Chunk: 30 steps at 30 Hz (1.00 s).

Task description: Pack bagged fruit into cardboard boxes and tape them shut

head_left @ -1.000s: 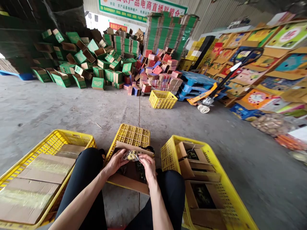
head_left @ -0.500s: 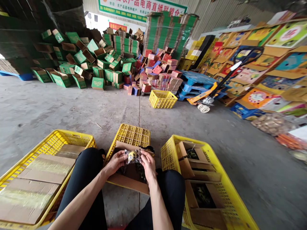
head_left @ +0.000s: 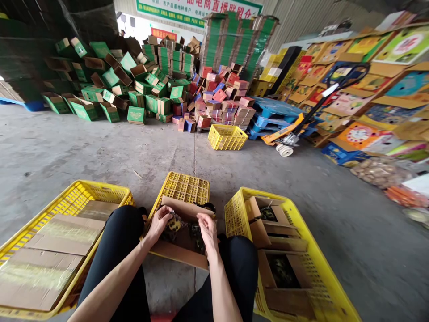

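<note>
Concrete floor, carton before you: left grip closed on wrapped fruit; right grip curled palm-down, closure indeterminate.

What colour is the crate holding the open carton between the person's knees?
Yellow; the crate shows best in the head view.

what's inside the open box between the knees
A clear packet with something yellow in it, held by the left hand, and dark items by the right hand. The box floor is hidden by both hands and the contents.
</note>
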### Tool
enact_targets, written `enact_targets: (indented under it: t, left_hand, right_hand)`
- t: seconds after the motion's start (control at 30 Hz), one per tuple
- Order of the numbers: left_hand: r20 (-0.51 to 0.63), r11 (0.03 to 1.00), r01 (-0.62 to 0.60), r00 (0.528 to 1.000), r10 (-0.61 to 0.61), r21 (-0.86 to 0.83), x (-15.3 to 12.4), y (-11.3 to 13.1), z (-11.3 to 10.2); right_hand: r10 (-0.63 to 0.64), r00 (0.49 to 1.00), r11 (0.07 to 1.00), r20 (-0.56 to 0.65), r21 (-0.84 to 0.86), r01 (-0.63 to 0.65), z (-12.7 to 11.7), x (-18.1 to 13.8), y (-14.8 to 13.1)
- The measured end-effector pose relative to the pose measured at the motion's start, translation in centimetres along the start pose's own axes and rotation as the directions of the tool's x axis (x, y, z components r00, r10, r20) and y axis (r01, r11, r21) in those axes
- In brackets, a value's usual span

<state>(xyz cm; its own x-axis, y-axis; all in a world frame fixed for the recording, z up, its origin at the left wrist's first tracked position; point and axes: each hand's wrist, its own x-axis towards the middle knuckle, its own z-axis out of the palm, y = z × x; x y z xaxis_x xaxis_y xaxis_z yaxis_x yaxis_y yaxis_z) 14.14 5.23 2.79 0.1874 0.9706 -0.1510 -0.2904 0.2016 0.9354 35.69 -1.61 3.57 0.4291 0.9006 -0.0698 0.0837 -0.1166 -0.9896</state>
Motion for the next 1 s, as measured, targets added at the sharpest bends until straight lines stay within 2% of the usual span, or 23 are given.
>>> enact_targets:
  t: [0.07,0.13,0.27,0.37,0.43,0.53,0.7,0.87,0.93,1.0]
  left_hand:
    - [-0.010,0.999,-0.032,0.999,0.032,0.035,0.0,-0.1,-0.2]
    - [-0.038,0.992,-0.074,0.996,0.078,0.101,0.0,-0.4,-0.4]
    - [-0.070,0.937,-0.172,0.977,0.202,0.304,-0.1,-1.4,-0.9]
    - [0.000,0.915,-0.203,0.976,0.217,0.348,-0.2,-1.9,-1.1]
    - [0.064,0.904,-0.217,0.976,0.209,0.368,-0.4,-2.1,-1.0]
    - [0.130,0.874,-0.235,0.972,0.197,0.426,-0.7,-2.8,-0.9]
    - [0.148,0.826,-0.244,0.969,0.196,0.508,-1.3,-4.1,-0.8]
    - [0.134,0.831,-0.291,0.957,0.258,0.475,-1.6,-3.4,-0.5]
    - [0.182,0.810,-0.316,0.949,0.259,0.494,-1.4,-2.8,-0.4]
    - [0.237,0.804,-0.344,0.937,0.258,0.485,-1.2,-2.4,-0.2]
  right_hand:
    - [-0.073,0.997,0.956,0.027,-0.283,0.078,-0.2,0.1,0.6]
    - [-0.107,0.990,0.846,0.096,-0.514,0.141,-0.1,0.0,1.1]
    - [-0.073,0.981,0.675,0.182,-0.715,0.183,0.8,-1.1,1.6]
    - [0.015,0.969,0.413,0.245,-0.884,0.217,1.4,-1.6,1.5]
    - [0.046,0.964,0.323,0.262,-0.917,0.234,1.6,-1.6,1.5]
    - [0.047,0.958,0.296,0.282,-0.920,0.256,1.7,-1.6,1.3]
    - [0.045,0.952,0.262,0.303,-0.923,0.282,2.0,-1.6,1.0]
    - [0.063,0.950,0.268,0.307,-0.922,0.280,2.4,-1.7,0.5]
    - [0.038,0.949,0.304,0.314,-0.908,0.288,2.1,-1.7,0.2]
    - [-0.056,0.942,0.434,0.331,-0.841,0.322,1.6,-1.7,-0.2]
